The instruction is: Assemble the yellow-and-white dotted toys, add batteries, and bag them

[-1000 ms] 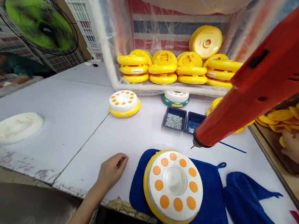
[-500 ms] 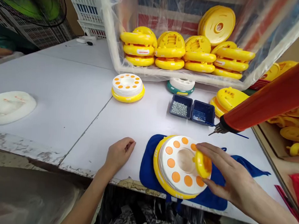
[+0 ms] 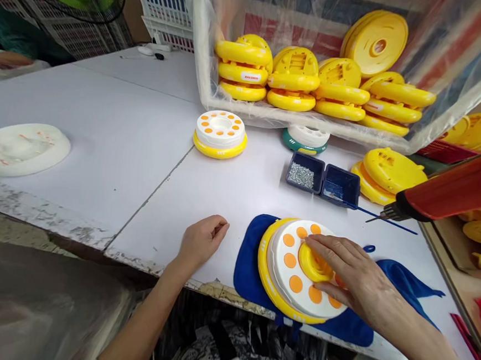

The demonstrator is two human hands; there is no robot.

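My right hand grips a round yellow plastic cap at the centre of a white ring-shaped piece with orange dots. A yellow base lies under the white ring, and both rest on a folded blue cloth. Part of the cap is covered by my fingers; I cannot tell whether it is fully seated in the centre hole. My left hand rests on the table left of the cloth, fingers curled together, with nothing visible in them.
A red electric screwdriver hangs at the right, bit pointing left. Behind the cloth stands a dark blue box with small screws. A similar dotted unit sits farther back. Yellow housings stack inside a plastic-lined crate.
My right hand has brought the yellow cap from a tilted position over the ring's right side down to its centre, where it lies flatter. The view has shifted slightly.
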